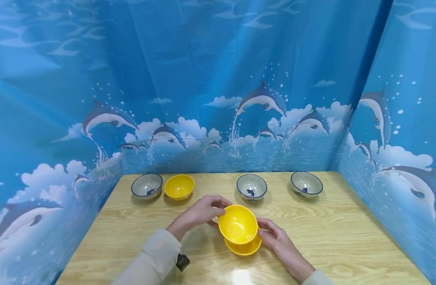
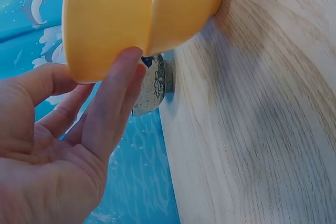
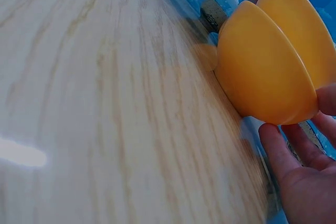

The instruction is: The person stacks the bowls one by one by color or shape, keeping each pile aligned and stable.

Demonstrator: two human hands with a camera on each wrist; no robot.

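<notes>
Two yellow bowls are together at the front middle of the table. The upper yellow bowl [image 1: 238, 224] sits over the lower yellow bowl [image 1: 243, 249], slightly offset toward the back and covering most of its inside. My left hand [image 1: 204, 211] pinches the upper bowl's left rim between thumb and fingers. On the other side, my right hand [image 1: 280, 241] holds the lower bowl by its right side, thumb near the rim and fingers around its wall. In the left wrist view the lower bowl [image 2: 184, 9] meets the table at its base.
Along the back of the wooden table [image 1: 346, 233] stand a speckled blue-rimmed bowl [image 1: 147, 186], another yellow bowl [image 1: 179, 187] and two more speckled bowls, one in the middle [image 1: 251, 187] and one at right [image 1: 306, 184]. A dolphin-print curtain [image 1: 203, 79] hangs behind.
</notes>
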